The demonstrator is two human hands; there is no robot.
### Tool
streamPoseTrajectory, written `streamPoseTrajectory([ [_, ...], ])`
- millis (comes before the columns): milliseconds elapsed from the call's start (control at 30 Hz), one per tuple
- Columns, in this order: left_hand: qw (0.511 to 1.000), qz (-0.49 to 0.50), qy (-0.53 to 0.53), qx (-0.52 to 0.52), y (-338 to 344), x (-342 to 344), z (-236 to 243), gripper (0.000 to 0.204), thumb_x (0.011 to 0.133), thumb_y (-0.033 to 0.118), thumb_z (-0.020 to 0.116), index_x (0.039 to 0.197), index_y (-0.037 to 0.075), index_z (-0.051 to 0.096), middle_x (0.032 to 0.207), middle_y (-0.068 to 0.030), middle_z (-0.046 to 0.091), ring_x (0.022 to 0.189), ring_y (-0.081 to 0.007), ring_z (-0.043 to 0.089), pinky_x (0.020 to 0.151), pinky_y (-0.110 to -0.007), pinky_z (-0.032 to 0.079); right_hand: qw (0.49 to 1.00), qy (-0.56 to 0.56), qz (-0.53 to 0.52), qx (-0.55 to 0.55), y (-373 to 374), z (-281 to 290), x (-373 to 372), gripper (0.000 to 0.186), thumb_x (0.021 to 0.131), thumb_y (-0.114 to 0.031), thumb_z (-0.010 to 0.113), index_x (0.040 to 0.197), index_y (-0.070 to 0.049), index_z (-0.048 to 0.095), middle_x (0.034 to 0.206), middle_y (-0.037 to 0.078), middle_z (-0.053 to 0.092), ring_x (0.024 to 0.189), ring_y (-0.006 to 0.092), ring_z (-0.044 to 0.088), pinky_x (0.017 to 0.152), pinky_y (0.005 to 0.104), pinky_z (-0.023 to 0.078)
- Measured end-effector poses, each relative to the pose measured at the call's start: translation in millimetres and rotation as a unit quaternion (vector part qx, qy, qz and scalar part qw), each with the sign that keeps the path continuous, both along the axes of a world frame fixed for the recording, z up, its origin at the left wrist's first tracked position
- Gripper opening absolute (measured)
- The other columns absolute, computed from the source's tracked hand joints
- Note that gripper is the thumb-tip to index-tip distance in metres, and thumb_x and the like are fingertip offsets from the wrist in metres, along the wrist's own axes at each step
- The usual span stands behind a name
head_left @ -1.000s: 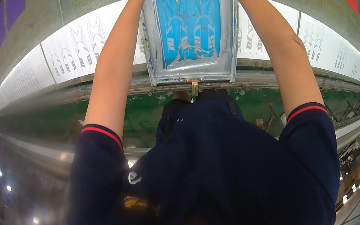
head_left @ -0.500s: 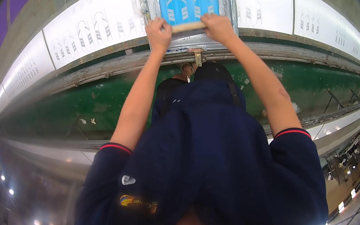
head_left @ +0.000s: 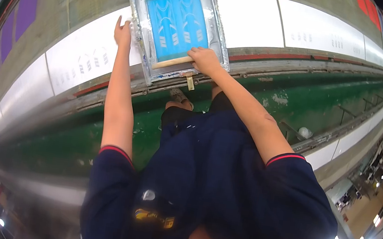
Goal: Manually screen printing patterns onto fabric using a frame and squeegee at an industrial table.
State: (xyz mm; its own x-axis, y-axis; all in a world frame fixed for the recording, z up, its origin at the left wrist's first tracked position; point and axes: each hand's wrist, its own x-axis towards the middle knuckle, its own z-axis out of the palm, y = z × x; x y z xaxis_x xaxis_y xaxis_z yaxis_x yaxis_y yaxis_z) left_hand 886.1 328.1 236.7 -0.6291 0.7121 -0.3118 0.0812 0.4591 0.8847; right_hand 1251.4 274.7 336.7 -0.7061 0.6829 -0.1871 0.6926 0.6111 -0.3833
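A screen-printing frame (head_left: 218,28) with a silvery, taped rim lies slightly turned on the long table. Its mesh is bright blue with pale shoe-like outlines and striped marks, and a darker teal band crosses the far end. Along the near end of the mesh rests a squeegee (head_left: 172,62) with a pale wooden handle. My right hand (head_left: 205,62) grips the right end of that handle. Just outside the frame's left side is my left hand (head_left: 123,33), off the squeegee, its thumb and fingers apart. Whether it touches the rim is hard to tell.
White panels (head_left: 251,23) run along the table on both sides of the frame, several bearing grey striped prints. A metal rail (head_left: 277,63) follows the table's near edge, with a brass-coloured latch (head_left: 190,82) on the frame above it. The green floor (head_left: 249,91) lies between the tables.
My left hand has let go of the squeegee handle and moved left beside the frame. My right hand still holds the squeegee. The frame now appears lower and further left in view.
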Motion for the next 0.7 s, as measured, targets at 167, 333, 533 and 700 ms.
streamPoseTrajectory([
  [167,0.995,-0.004,0.077,-0.060,41,24,12,0.039,0.095,0.042,0.072,0.120,0.013,0.083,0.109,-0.0155,0.081,0.097,-0.0283,0.075,0.089,-0.043,0.057,0.999,0.024,-0.024,0.040,6,-3,20,0.028,0.076,-0.012,0.081,0.101,-0.011,0.069,0.100,0.008,0.070,0.097,0.0320,0.071,0.077,0.0484,0.059],
  [333,0.991,0.064,0.089,-0.074,67,101,95,0.035,0.094,0.043,0.071,0.113,0.017,0.085,0.106,-0.0123,0.083,0.099,-0.0301,0.075,0.092,-0.042,0.056,0.998,0.055,-0.021,-0.003,40,48,89,0.030,0.075,-0.013,0.082,0.103,-0.011,0.069,0.100,0.007,0.070,0.095,0.0304,0.071,0.077,0.0458,0.059],
  [533,0.995,0.062,-0.072,0.020,189,337,132,0.026,0.100,0.027,0.069,0.112,0.009,0.084,0.099,-0.0091,0.080,0.087,-0.0187,0.072,0.082,-0.034,0.056,0.995,0.095,-0.027,-0.017,171,69,309,0.033,0.074,-0.014,0.083,0.104,-0.010,0.070,0.099,0.007,0.070,0.095,0.0308,0.071,0.078,0.0463,0.059],
  [700,1.000,0.017,-0.017,0.013,275,592,143,0.025,0.100,0.027,0.071,0.109,0.007,0.083,0.100,-0.0097,0.079,0.089,-0.0205,0.072,0.081,-0.035,0.055,0.999,0.038,-0.031,-0.004,240,83,545,0.032,0.077,-0.015,0.083,0.106,-0.012,0.070,0.099,0.005,0.070,0.098,0.0292,0.071,0.098,0.0490,0.057],
])
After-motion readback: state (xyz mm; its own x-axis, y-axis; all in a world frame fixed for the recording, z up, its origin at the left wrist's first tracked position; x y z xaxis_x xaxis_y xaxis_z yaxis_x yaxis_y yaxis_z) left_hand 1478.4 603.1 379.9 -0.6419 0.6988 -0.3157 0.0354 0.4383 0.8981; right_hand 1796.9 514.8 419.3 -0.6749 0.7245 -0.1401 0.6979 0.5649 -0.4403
